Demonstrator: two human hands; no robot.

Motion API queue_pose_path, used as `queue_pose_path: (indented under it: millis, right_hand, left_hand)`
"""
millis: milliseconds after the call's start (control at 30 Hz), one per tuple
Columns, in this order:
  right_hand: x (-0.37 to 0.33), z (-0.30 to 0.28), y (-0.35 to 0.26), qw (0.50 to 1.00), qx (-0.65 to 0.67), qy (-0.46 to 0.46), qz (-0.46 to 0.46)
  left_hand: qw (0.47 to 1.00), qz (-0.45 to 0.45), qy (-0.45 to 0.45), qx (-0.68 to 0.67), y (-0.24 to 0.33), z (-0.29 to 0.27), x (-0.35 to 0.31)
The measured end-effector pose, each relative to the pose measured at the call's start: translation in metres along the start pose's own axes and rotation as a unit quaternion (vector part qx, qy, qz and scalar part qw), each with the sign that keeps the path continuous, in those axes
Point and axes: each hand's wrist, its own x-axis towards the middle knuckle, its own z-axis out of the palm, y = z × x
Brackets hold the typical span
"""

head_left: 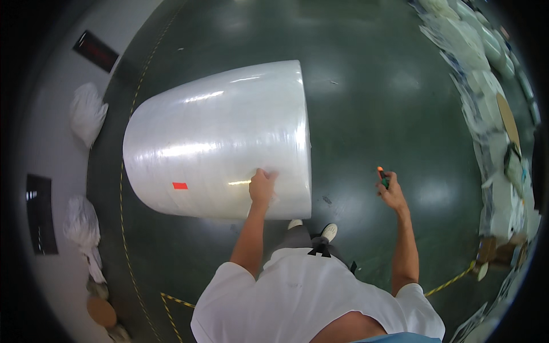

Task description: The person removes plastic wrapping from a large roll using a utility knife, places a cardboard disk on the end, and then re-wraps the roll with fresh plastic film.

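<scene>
A large wide roll wrapped in shiny clear film lies on its side on the floor in front of me, to the left. It bears a small red sticker low on its left part. My left hand is against the wrapped surface near the roll's right end, fingers curled together; whether they pinch the film is too small to tell. Off to the right, apart from the roll, my right hand is closed around a small hand tool with an orange tip and a green body.
Yellow-and-black floor tape runs down the left side. White bags stand along the left wall. At the right is a long row of stacked white packages, with brown cardboard nearer me. My shoes are close to the roll's right end.
</scene>
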Motion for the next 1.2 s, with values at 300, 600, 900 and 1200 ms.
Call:
queue_pose_path:
  millis: [300,600,900,1200]
  right_hand:
    - [0.160,0.110,-0.279,0.826,-0.183,-0.288,-0.449]
    - [0.227,0.358,-0.405,0.638,-0.368,-0.350,-0.579]
    - [0.239,0.394,-0.441,0.600,-0.481,-0.460,-0.444]
    - [0.299,0.072,-0.304,0.527,-0.498,-0.522,-0.449]
  left_hand:
    - [0.991,0.070,0.108,-0.022,-0.011,0.033,-0.008]
    - [0.966,-0.173,0.089,-0.173,0.025,0.032,-0.014]
    - [0.930,-0.277,0.195,-0.143,0.055,0.056,-0.042]
    - [0.916,-0.208,0.329,-0.103,0.125,0.042,-0.042]
